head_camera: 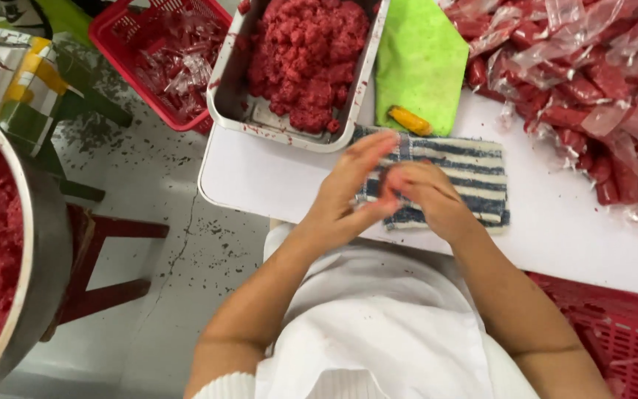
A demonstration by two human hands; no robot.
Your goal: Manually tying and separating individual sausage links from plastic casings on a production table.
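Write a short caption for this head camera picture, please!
Left hand and right hand press together above a striped cloth beside a tray.
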